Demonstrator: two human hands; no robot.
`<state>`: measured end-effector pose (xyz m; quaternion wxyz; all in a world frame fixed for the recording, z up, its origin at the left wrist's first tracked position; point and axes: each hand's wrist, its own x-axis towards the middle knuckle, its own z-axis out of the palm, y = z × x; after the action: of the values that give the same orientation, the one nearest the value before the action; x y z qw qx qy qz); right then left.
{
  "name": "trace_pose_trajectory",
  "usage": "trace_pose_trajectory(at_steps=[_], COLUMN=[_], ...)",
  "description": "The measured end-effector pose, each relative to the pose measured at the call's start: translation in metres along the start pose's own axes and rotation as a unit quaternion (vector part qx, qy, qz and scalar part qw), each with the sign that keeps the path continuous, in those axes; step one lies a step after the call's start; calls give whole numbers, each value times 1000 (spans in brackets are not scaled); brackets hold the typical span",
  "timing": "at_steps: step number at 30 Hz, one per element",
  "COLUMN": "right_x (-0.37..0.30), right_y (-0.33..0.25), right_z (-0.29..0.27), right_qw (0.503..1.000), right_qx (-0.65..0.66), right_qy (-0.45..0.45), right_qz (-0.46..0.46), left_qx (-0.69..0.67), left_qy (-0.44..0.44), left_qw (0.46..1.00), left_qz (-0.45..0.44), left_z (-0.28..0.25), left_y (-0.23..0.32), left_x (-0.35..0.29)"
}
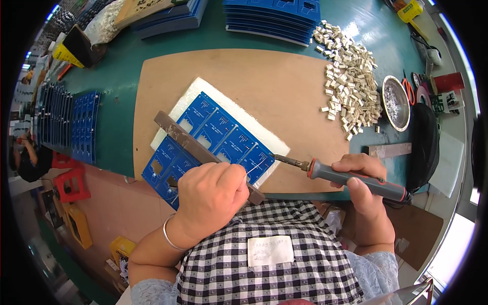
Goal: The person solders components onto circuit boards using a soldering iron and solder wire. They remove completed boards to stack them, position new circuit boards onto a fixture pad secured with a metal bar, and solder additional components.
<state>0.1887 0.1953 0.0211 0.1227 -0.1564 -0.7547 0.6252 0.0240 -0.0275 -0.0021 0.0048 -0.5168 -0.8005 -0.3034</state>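
Note:
A blue circuit board panel lies slanted on a white foam pad, with a dark brown bar across it. My left hand is closed over the bar's near end. From its fingers a thin solder wire reaches toward the panel's right corner. My right hand grips a grey and red soldering iron, its tip at that same corner beside the wire. My left palm hides part of the panel.
A brown sheet covers part of the green table. Many small pale connectors are heaped at right, beside a metal bowl and a metal block. Blue board stacks stand at the back; more boards stand left.

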Motion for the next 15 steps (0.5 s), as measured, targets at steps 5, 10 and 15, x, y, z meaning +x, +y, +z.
trace_pose_trajectory(at_steps=[5,10,15], right_x=[1,1,2], right_y=[1,3,3], right_z=[1,1,1], right_qw=[1000,1000,999], right_qx=[-5,-15,-20], right_qy=[-15,-21,-24], right_qz=[-8,-1,-6], left_qx=[4,2,10], left_qy=[5,-5,-5], left_qw=[1000,1000,1000], left_qz=[-1,-5,-1], left_z=[1,2,2], left_y=[1,2,1], left_x=[0,1,1])
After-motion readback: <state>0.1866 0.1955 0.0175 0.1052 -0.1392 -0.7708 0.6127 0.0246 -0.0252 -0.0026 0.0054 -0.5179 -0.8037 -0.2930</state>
